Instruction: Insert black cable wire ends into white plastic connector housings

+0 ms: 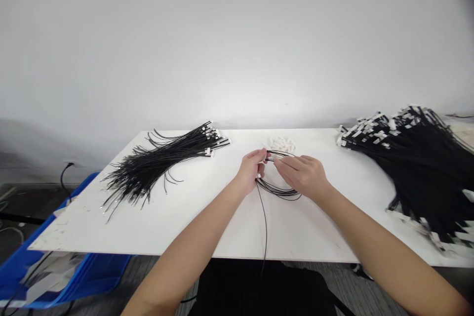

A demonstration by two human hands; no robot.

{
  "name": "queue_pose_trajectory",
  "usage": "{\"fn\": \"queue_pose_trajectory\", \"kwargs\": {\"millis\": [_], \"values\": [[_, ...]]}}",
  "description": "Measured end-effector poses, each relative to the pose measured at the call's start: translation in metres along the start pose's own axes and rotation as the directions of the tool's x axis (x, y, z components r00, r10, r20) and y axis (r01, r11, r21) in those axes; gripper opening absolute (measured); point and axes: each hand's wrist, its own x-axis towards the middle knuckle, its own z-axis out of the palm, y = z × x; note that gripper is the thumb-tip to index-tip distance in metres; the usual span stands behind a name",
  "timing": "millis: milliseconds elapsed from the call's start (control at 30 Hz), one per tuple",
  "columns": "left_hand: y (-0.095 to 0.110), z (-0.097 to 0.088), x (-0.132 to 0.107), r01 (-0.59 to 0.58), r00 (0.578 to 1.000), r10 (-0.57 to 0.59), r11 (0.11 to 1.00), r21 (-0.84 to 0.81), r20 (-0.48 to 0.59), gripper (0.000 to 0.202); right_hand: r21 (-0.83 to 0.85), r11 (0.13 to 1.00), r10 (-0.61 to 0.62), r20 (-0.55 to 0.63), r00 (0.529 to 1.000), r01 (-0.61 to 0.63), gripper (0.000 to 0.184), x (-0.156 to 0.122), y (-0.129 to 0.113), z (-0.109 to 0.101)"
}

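A loose coil of thin black cable (276, 189) hangs between my two hands over the white table. My left hand (252, 168) grips the coil on its left side, fingers closed around the strands. My right hand (302, 174) is pinched on a cable end near the top of the coil; its fingertips are partly hidden. A single length of cable (265, 227) trails down from my left hand past the table's front edge. Just beyond the coil lies a small heap of white connector pieces (282, 144).
On the left of the table (207, 212) lies a fanned bundle of short black cables (159, 165) with white ends. A large pile of black cables (418, 173) with white tags covers the right side. A blue bin (99, 271) stands below at the left.
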Motion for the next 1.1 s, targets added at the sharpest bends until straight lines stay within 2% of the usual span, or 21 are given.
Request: {"fn": "queue_pose_trajectory", "kwargs": {"millis": [300,500,567,667,767,833,933,1100], "values": [[-0.008,0.001,0.002,0.01,0.999,-0.011,1.0,-0.009,-0.034,0.034,0.015,1.0,-0.025,0.021,0.999,0.025,0.015,0.005,-0.003,-0.001],[-0.003,-0.001,0.002,0.054,0.997,-0.058,0.996,-0.072,-0.056,0.035,-0.003,1.0,-0.013,0.052,0.999,0.013,0.013,0.003,-0.005,0.001],[0.001,-0.002,0.003,0.075,0.995,-0.083,0.99,-0.117,-0.064,0.035,-0.001,1.0,0.0,0.035,0.999,0.0,0.008,0.002,-0.005,0.001],[0.008,-0.004,0.004,0.124,0.985,-0.147,0.968,-0.217,-0.092,0.033,0.03,1.0,0.003,-0.045,0.999,-0.002,0.019,0.002,-0.006,-0.001],[0.015,-0.007,0.005,0.156,0.976,-0.196,0.936,-0.316,-0.098,0.029,0.091,0.992,-0.079,-0.109,0.991,0.089,0.014,0.003,-0.009,-0.005],[0.017,-0.009,0.006,0.163,0.974,-0.208,0.915,-0.37,-0.086,0.025,0.141,0.968,-0.196,-0.085,0.977,0.207,0.011,0.003,-0.013,-0.007],[0.018,-0.012,0.008,0.169,0.973,-0.219,0.891,-0.422,-0.072,0.023,0.178,0.924,-0.34,-0.018,0.94,0.337,0.016,0.002,-0.021,-0.006],[0.016,-0.015,0.01,0.183,0.972,-0.23,0.867,-0.463,-0.046,0.023,0.161,0.927,-0.342,-0.007,0.94,0.339,0.012,0.0,-0.033,0.003]]}}
